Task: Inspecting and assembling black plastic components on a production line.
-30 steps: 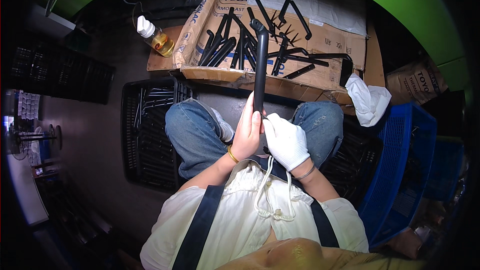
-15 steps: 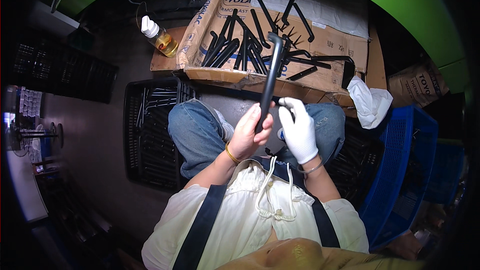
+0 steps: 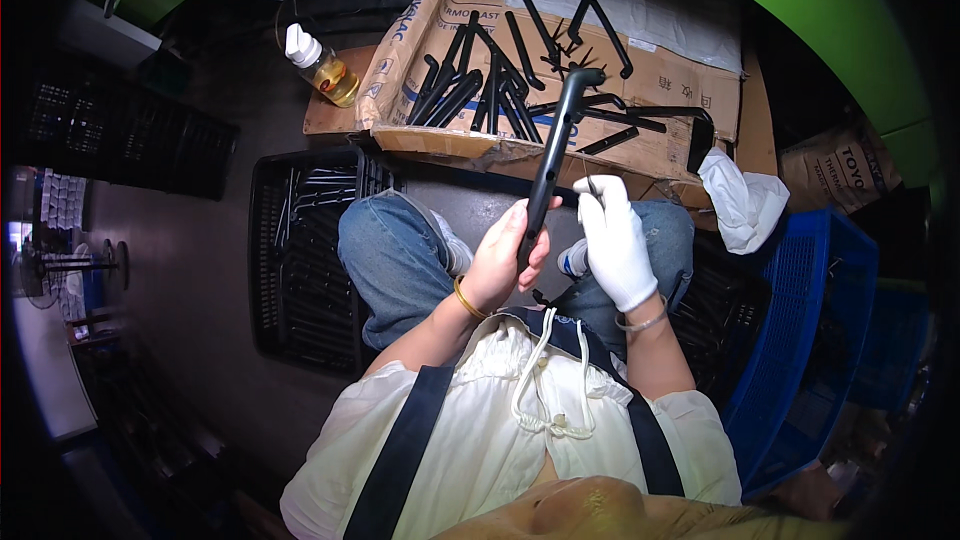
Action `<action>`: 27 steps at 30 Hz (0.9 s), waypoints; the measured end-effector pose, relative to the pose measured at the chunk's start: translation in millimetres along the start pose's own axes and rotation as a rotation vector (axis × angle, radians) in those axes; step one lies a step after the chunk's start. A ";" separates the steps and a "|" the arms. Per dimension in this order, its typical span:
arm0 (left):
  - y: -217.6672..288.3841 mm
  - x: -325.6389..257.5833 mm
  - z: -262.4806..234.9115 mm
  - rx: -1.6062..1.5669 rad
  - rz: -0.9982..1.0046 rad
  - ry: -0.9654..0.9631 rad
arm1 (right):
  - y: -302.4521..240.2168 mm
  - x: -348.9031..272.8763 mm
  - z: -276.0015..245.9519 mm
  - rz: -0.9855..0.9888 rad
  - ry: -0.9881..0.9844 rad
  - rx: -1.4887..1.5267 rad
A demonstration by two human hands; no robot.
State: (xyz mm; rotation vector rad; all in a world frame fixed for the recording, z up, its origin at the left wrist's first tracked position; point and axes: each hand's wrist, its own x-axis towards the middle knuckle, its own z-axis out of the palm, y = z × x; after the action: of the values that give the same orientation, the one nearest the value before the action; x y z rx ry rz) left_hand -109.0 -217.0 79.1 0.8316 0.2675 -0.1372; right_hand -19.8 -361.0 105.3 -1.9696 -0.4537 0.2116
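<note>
My bare left hand (image 3: 505,258) is wrapped round the lower end of a long black plastic handle (image 3: 556,140). The handle tilts up and away, its bent end over the cardboard tray; small holes show along its face. Just right of it, my right hand (image 3: 620,255) wears a white glove. Its fingertips are pinched together at a small, thin dark thing, too small to name, apart from the handle. Beyond both hands, several similar black handles (image 3: 450,100) lie heaped in the shallow cardboard tray (image 3: 450,143).
A bottle of yellow liquid with a white top (image 3: 325,68) stands left of the tray. A crumpled white cloth or bag (image 3: 742,202) hangs at its right corner. Black crates (image 3: 262,270) with dark parts flank my knees; blue crates (image 3: 790,320) stand on the right.
The handle has turned in my left hand, so its holed face now shows. My gloved right hand has moved slightly up and to the right.
</note>
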 end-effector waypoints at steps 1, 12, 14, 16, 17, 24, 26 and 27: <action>3.3 -0.6 -2.6 -0.021 -0.005 -0.012 | -4.7 -2.2 -6.2 -0.142 -0.072 -0.018; 15.3 -7.1 -5.3 0.072 -0.084 -0.022 | -20.6 -23.3 -5.6 -0.375 -0.423 -0.411; 15.5 -7.5 -5.3 0.073 -0.091 -0.011 | -17.5 -22.6 -5.3 -0.406 -0.448 -0.473; 16.5 -8.1 -4.9 0.074 -0.099 -0.002 | -17.7 -21.8 -5.0 -0.415 -0.455 -0.471; 17.3 -8.6 -4.9 0.086 -0.107 0.015 | -18.1 -21.6 -5.1 -0.425 -0.461 -0.470; 13.9 -7.9 0.1 0.173 -0.047 0.101 | -18.4 -22.0 -3.7 -0.361 -0.499 -0.469; 13.1 -7.6 -0.2 0.176 -0.040 0.091 | -16.8 -21.5 -3.4 -0.401 -0.504 -0.475; 12.6 -7.4 -0.6 0.180 -0.032 0.080 | -17.3 -20.9 -3.9 -0.400 -0.504 -0.475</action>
State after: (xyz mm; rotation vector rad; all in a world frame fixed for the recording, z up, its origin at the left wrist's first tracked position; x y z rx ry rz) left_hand -113.3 -208.0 89.8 1.0131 0.3478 -0.1595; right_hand -41.3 -366.3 121.4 -2.2203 -1.3097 0.3713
